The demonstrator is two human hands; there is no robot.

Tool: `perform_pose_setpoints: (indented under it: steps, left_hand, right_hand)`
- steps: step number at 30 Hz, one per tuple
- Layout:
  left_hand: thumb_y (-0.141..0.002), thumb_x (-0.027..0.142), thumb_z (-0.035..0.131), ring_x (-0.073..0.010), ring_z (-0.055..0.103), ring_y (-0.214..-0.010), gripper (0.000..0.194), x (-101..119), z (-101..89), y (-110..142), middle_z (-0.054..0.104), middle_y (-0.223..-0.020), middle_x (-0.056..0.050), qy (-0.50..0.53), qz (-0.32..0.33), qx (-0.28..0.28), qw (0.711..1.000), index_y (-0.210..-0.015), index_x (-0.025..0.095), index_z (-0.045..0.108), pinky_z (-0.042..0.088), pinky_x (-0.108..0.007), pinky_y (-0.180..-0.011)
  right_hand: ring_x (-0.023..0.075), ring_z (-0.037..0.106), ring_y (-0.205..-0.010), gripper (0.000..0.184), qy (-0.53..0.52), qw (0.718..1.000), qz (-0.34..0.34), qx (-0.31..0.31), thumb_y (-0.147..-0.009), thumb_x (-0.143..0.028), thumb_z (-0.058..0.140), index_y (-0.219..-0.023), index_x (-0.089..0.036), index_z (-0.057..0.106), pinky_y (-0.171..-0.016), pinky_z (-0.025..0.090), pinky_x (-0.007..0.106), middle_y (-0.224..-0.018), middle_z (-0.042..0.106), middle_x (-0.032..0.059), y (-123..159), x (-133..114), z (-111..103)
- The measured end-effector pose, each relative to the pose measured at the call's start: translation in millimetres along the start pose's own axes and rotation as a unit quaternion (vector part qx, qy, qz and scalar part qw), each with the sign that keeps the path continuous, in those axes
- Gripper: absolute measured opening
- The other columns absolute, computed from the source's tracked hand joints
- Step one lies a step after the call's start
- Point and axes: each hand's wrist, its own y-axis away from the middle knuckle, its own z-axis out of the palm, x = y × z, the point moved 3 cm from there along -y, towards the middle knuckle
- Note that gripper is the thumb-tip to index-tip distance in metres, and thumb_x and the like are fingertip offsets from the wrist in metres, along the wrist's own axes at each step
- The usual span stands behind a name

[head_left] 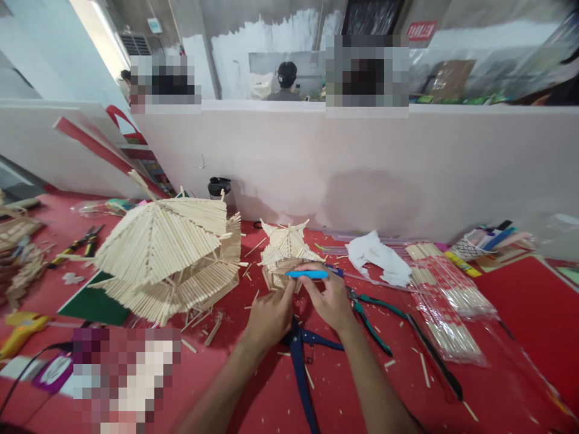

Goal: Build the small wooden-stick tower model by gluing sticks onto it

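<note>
Pinched in my right hand [328, 295] is a light-blue pen-shaped tool [312, 274], lying almost level with its tip pointing left. My left hand [271, 313] is closed beside it, with thumb and fingers near that tip; whatever it grips is too small or hidden to make out. Just behind both hands stands a small tiered model [287, 244] of pale wooden sticks, its lower part partly covered by my fingers. A dark-blue-handled cutter [301, 367] lies beneath my hands. To the left sits a larger stick-built pavilion model [158, 247] with layered roofs.
Green-handled pliers [371, 322] and a long black-handled tool [436, 361] lie at right, near bagged sticks [447, 301] and crumpled white tissue [380, 259]. A yellow glue gun [20, 331] is at far left. A white partition [280, 144] borders the red table; people are beyond it.
</note>
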Motion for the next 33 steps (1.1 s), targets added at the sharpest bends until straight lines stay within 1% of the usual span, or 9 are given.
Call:
perform_pose_setpoints:
  steps: [8,13,17,24,33]
  left_hand:
    - [-0.087,0.013,0.048,-0.0216,0.071,-0.083,0.069,0.0,0.1,0.8,0.072,-0.088,-0.006,-0.006,0.002,0.003,1.000,-0.153,0.020,0.030,0.053,-0.028,-0.070]
    - [-0.090,0.014,0.046,-0.0216,0.071,-0.081,0.066,0.0,-0.1,0.2,0.072,-0.088,-0.006,-0.002,0.000,0.008,1.000,-0.153,0.019,0.031,0.053,-0.028,-0.069]
    - [-0.088,0.013,0.048,-0.0216,0.072,-0.082,0.067,-0.1,0.0,0.5,0.072,-0.088,-0.006,0.002,0.000,0.009,1.000,-0.153,0.019,0.033,0.053,-0.027,-0.069]
    - [-0.090,0.014,0.049,-0.0203,0.071,-0.081,0.068,0.7,0.7,0.9,0.072,-0.092,-0.007,-0.005,0.004,0.007,1.000,-0.155,0.019,0.029,0.052,-0.026,-0.068]
    - [-0.089,0.014,0.047,-0.0208,0.071,-0.081,0.071,2.1,2.3,2.7,0.071,-0.092,-0.008,-0.004,0.009,0.009,1.000,-0.156,0.018,0.025,0.054,-0.027,-0.069]
  right_hand:
    - [0.0230,0.069,-0.101,0.015,0.005,1.000,0.005,-0.016,-0.099,-0.034,0.056,-0.101,-0.024,0.067,-0.092,0.053,0.038,-0.102,0.073,0.0059,0.4,1.0,1.3]
    - [0.0235,0.069,-0.100,0.016,0.008,1.000,0.009,-0.015,-0.099,-0.035,0.055,-0.100,-0.024,0.066,-0.092,0.053,0.039,-0.102,0.073,0.0070,0.8,2.8,0.7]
    - [0.0235,0.069,-0.097,0.016,0.013,1.000,0.016,-0.009,-0.098,-0.035,0.055,-0.100,-0.023,0.066,-0.090,0.053,0.039,-0.100,0.072,0.0072,0.2,2.8,-0.5]
    - [0.0236,0.068,-0.098,0.016,0.008,1.000,0.012,-0.014,-0.099,-0.035,0.054,-0.100,-0.023,0.065,-0.091,0.053,0.039,-0.100,0.072,0.0070,-0.1,1.3,-1.3]
    - [0.0237,0.067,-0.100,0.016,0.014,1.000,0.010,-0.022,-0.099,-0.034,0.054,-0.101,-0.023,0.066,-0.092,0.053,0.040,-0.102,0.072,0.0078,0.9,4.2,0.5]
